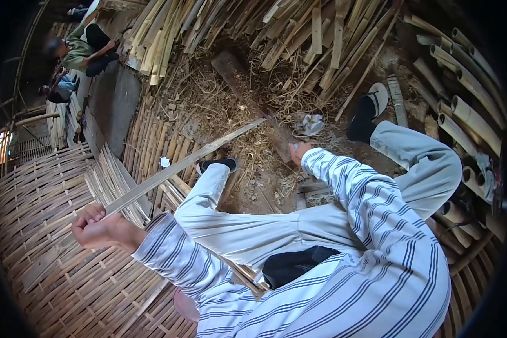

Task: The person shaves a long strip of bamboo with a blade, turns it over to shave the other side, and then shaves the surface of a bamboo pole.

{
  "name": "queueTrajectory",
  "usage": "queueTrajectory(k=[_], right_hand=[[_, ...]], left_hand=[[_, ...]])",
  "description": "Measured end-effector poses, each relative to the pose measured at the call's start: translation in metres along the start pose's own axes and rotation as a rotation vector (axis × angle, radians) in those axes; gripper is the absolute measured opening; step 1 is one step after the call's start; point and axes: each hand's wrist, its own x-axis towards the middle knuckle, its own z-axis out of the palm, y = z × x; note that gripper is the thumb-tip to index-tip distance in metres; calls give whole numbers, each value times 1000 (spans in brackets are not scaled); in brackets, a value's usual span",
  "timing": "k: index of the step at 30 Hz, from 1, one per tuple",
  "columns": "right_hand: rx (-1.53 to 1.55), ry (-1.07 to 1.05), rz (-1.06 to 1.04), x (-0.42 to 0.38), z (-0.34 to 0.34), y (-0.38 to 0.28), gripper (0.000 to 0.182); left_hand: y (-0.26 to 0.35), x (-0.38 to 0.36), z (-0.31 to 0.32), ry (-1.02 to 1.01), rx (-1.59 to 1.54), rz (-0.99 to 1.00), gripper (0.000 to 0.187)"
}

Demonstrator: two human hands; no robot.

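Observation:
My left hand [99, 226] is closed around a long split bamboo strip [183, 162]. The strip slants up and right, its far end over the shavings near my right hand. Its other end passes behind my left hand toward the lower left. My right hand [299, 152] is closed beside the near end of a dark brown plank [248, 90]. A small blue patch shows at its fingers, but what it grips is too small to make out. Pale bamboo shavings [208, 96] lie around the plank.
Split bamboo slats [315, 34] are heaped at the top, with cut bamboo poles [467, 112] on the right. Woven bamboo matting [45, 197] spreads at left. A crumpled plastic bag [310, 125] lies near my right hand. Another person [87, 53] sits at upper left.

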Motion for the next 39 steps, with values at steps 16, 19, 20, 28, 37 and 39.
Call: queueTrajectory(k=[16, 19, 20, 28, 37, 39], right_hand=[[78, -32, 162, 16, 21, 47, 60], [92, -20, 147, 10, 18, 38, 61], [83, -24, 158, 7, 19, 40, 62], [122, 9, 153, 10, -4, 33, 68], [428, 139, -193, -47, -114, -91, 57], [741, 216, -231, -42, -117, -107, 53]], left_hand=[[-20, 26, 3, 148, 46, -71, 20], [-16, 20, 13, 308, 150, -108, 16], [-20, 21, 12, 294, 153, -113, 16], [-25, 29, -1, 192, 40, -132, 20], [-19, 79, -146, -506, -769, -122, 17], [-16, 70, -154, -301, -991, -102, 20]])
